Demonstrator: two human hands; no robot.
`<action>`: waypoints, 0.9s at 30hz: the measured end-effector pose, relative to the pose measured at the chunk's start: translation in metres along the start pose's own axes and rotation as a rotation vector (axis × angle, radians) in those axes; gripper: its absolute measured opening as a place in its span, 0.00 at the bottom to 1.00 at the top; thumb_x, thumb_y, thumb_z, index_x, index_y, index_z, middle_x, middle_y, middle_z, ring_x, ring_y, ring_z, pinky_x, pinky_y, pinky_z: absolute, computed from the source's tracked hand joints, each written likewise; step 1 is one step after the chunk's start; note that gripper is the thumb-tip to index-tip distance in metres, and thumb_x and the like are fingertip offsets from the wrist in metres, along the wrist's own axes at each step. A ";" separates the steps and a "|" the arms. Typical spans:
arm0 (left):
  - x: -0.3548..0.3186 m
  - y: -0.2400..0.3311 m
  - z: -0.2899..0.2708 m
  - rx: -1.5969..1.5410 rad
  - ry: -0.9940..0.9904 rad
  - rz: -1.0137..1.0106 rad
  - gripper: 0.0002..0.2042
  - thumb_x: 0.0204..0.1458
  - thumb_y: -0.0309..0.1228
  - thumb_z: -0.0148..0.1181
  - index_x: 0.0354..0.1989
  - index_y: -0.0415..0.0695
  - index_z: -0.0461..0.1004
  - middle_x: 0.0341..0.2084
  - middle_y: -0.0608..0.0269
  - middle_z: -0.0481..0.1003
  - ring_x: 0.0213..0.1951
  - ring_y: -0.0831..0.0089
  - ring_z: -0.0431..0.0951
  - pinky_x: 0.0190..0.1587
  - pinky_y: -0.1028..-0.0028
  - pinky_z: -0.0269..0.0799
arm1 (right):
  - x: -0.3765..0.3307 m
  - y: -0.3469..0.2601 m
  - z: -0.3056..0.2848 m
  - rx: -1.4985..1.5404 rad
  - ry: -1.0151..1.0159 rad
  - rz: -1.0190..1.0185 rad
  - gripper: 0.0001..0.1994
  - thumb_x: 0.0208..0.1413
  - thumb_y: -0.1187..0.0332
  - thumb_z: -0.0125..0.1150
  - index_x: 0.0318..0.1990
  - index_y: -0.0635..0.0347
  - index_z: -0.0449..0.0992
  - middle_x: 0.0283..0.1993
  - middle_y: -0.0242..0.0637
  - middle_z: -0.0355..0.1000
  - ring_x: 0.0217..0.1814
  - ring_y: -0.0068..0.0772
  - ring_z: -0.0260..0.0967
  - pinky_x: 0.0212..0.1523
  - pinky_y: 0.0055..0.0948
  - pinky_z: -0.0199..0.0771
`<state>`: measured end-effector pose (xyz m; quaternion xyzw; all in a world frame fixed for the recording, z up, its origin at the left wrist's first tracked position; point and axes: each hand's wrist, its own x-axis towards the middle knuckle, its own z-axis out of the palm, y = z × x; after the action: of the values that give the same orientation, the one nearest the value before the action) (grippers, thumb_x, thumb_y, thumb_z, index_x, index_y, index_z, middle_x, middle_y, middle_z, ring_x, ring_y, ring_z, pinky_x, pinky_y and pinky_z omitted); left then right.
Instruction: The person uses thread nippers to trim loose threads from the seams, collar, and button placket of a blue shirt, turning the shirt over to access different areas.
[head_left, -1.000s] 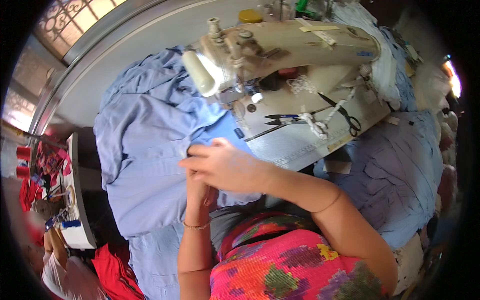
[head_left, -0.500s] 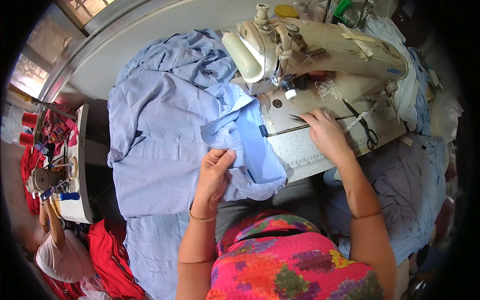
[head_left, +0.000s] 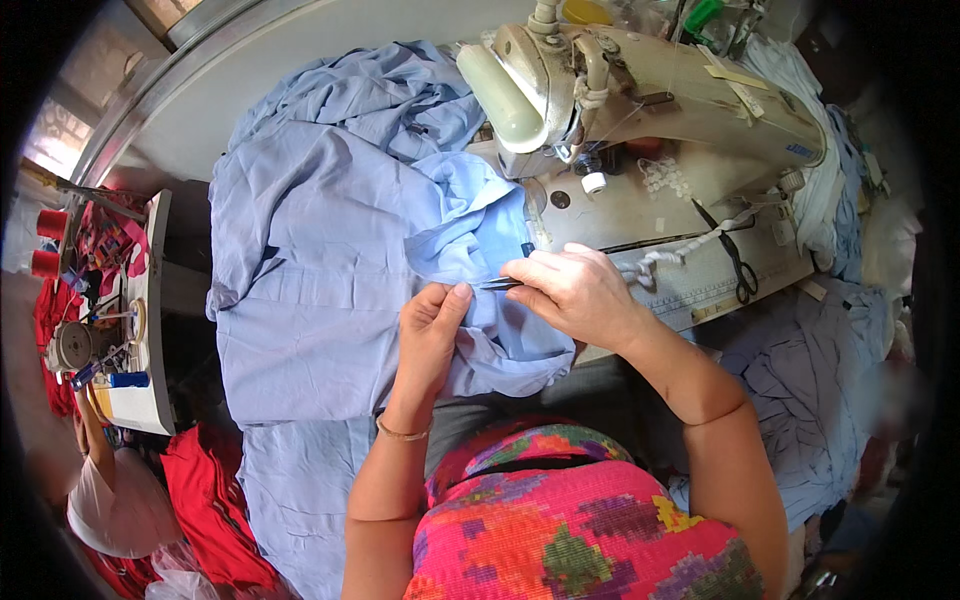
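Observation:
A light blue garment lies spread to the left of the sewing machine, with its paler blue part bunched near the needle area. My left hand is closed, pinching the cloth between thumb and forefinger. My right hand is closed around small dark thread snips. Their points reach the cloth right beside my left fingertips; any thread there is too fine to make out. A twisted white cord trails from my right hand toward the black scissors on the machine bed.
Small white round pieces and a dark button-like disc lie on the machine bed. More blue cloth is heaped at the right. At the far left, another person works at a table with red thread spools.
My right hand has moved left from the machine bed, bringing the snips to the cloth by my left hand. The white cord has stretched out behind it. My left hand keeps its pinch.

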<state>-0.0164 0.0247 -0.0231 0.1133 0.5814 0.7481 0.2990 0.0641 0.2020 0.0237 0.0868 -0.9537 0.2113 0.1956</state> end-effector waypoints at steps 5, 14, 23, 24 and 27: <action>0.001 -0.006 -0.003 -0.005 -0.010 0.036 0.09 0.56 0.31 0.56 0.27 0.39 0.74 0.20 0.76 0.69 0.23 0.89 0.62 0.24 0.84 0.59 | 0.004 -0.004 -0.001 -0.087 -0.012 -0.026 0.11 0.47 0.65 0.63 0.38 0.54 0.74 0.26 0.31 0.70 0.26 0.35 0.67 0.30 0.30 0.65; -0.002 0.002 0.001 0.005 -0.026 0.045 0.10 0.57 0.33 0.54 0.28 0.39 0.74 0.19 0.75 0.68 0.20 0.89 0.63 0.19 0.84 0.63 | 0.006 -0.006 -0.003 -0.188 0.006 -0.057 0.09 0.44 0.65 0.62 0.34 0.51 0.71 0.23 0.29 0.67 0.26 0.30 0.70 0.30 0.30 0.66; 0.001 -0.006 -0.002 0.025 -0.013 0.072 0.10 0.57 0.31 0.55 0.28 0.39 0.74 0.20 0.77 0.68 0.23 0.89 0.61 0.23 0.85 0.56 | 0.006 -0.007 -0.005 -0.224 -0.020 -0.064 0.08 0.45 0.66 0.60 0.34 0.51 0.70 0.22 0.29 0.66 0.24 0.30 0.69 0.30 0.30 0.66; 0.001 -0.006 -0.002 0.026 -0.011 0.068 0.10 0.57 0.31 0.55 0.28 0.39 0.74 0.20 0.77 0.68 0.23 0.89 0.61 0.24 0.85 0.55 | 0.005 -0.007 -0.004 -0.216 -0.023 -0.061 0.09 0.45 0.65 0.61 0.35 0.51 0.71 0.22 0.29 0.66 0.24 0.31 0.68 0.29 0.30 0.65; 0.001 -0.006 -0.002 0.040 -0.011 0.082 0.10 0.57 0.31 0.55 0.27 0.39 0.73 0.20 0.76 0.68 0.23 0.89 0.61 0.23 0.84 0.56 | 0.004 -0.006 -0.002 -0.209 -0.023 -0.060 0.12 0.45 0.65 0.63 0.38 0.52 0.73 0.23 0.29 0.66 0.24 0.32 0.65 0.28 0.29 0.63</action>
<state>-0.0161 0.0246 -0.0294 0.1473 0.5895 0.7473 0.2688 0.0629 0.1976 0.0289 0.0968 -0.9697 0.1039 0.1986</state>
